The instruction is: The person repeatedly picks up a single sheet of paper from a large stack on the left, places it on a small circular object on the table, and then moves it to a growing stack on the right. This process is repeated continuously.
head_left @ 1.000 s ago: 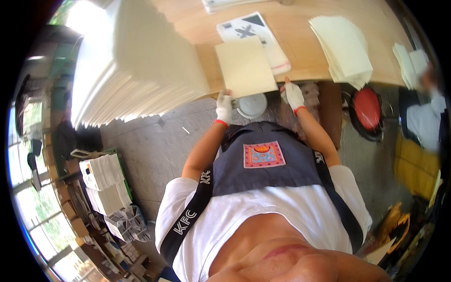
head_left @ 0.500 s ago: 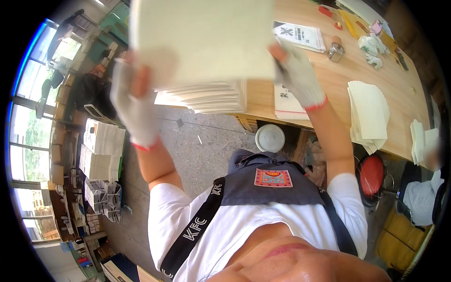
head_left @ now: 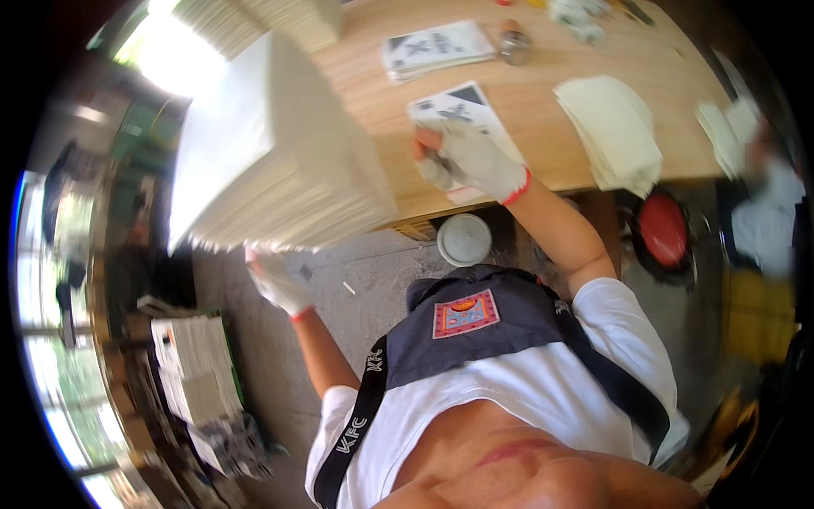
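A tall stack of white paper sheets point(head_left: 280, 178) stands at the table's left front, its cut edges facing me. My left hand point(head_left: 278, 287), in a white fingerless glove with a red cuff, is low at the stack's front edge. Its fingers look stretched out, though blurred and partly hidden by the paper. My right hand point(head_left: 475, 159), gloved the same way, is over a printed white paper piece point(head_left: 454, 103) near the table's front edge. Its fingers are curled together; a greyish patch shows between them, and I cannot make out what it is.
Printed paper pieces point(head_left: 437, 47) lie farther back beside a small metal-and-glass jar point(head_left: 514, 47). Fanned cream sheets point(head_left: 610, 136) overhang the front edge at right. Below are a round-lidded bucket point(head_left: 464, 239) and a red round seat point(head_left: 663, 229). Paper bundles point(head_left: 199, 365) stand at left.
The pale sheet between both hands has been let go over the stack. My left hand has dropped below the stack's edge; my right has moved left and down. The view has shifted.
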A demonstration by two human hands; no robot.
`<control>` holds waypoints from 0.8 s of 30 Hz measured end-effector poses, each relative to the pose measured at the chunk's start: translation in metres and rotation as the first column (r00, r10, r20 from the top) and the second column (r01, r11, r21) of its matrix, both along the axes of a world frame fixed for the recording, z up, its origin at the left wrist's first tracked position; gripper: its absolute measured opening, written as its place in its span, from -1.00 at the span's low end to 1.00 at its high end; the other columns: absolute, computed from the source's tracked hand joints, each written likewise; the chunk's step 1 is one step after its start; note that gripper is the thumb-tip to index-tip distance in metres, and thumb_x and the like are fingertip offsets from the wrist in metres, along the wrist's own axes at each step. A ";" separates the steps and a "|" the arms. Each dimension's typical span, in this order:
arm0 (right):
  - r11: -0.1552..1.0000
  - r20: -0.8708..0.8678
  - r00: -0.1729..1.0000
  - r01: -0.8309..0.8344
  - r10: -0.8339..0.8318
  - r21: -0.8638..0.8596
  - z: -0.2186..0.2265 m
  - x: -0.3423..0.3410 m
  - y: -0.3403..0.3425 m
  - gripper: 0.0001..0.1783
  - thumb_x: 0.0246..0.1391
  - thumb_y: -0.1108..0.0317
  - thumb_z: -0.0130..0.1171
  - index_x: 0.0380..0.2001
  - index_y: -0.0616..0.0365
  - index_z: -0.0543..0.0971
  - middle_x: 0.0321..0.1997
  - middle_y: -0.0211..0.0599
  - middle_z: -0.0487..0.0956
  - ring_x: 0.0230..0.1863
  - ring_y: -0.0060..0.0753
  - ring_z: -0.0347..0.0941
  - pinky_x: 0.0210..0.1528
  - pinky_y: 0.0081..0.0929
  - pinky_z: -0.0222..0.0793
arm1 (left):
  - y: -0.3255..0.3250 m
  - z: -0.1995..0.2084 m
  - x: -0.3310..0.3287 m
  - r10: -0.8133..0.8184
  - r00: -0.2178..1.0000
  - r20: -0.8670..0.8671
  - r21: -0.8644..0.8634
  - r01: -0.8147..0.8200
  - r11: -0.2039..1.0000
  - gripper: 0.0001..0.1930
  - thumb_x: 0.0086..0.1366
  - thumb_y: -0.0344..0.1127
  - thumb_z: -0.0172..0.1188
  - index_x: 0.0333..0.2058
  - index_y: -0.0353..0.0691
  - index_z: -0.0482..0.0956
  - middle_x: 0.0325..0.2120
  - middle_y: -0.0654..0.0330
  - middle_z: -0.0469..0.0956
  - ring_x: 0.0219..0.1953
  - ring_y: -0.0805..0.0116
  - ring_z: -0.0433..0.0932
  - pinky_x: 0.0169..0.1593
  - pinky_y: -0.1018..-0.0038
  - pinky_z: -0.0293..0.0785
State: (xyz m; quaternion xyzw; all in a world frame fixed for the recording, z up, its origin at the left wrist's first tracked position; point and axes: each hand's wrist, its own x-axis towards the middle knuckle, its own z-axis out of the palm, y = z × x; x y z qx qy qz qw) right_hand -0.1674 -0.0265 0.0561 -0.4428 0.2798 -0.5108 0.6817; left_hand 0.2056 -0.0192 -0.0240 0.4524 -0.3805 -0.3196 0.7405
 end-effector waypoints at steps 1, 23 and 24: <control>0.994 -0.005 0.996 0.088 -0.088 0.059 -0.033 -0.018 0.013 -0.70 0.12 0.13 -0.03 -0.51 0.12 0.47 -0.67 -0.49 0.47 -0.75 -0.71 0.28 -0.72 -0.71 0.16 | 0.011 -0.058 0.007 0.092 0.988 0.122 0.205 -0.116 0.972 -0.53 0.25 -0.09 -0.04 0.02 -0.32 0.32 -0.06 0.06 0.38 -0.05 0.25 0.37 0.00 0.37 0.30; 0.299 -0.227 0.439 0.833 -0.869 0.465 -0.176 -0.269 0.145 -0.79 0.06 0.24 0.02 -0.25 0.06 0.42 -0.62 -0.53 0.35 -0.76 -0.72 0.11 -0.78 -0.75 -0.04 | -0.081 -0.130 -0.291 -0.231 -0.363 0.903 0.391 0.469 0.792 -0.65 0.02 -0.25 0.09 -0.14 -0.02 0.43 -0.14 0.18 0.35 -0.09 0.11 0.35 -0.02 0.20 0.27; 0.344 -0.154 0.492 0.769 -0.857 0.539 -0.178 -0.259 0.152 -0.78 0.07 0.21 0.03 -0.24 0.05 0.42 -0.59 -0.51 0.37 -0.74 -0.70 0.14 -0.77 -0.75 -0.02 | -0.081 -0.120 -0.293 -0.303 -0.416 0.857 0.478 0.426 0.768 -0.65 0.00 -0.30 0.09 -0.15 -0.03 0.42 -0.14 0.19 0.35 -0.10 0.11 0.37 -0.05 0.22 0.31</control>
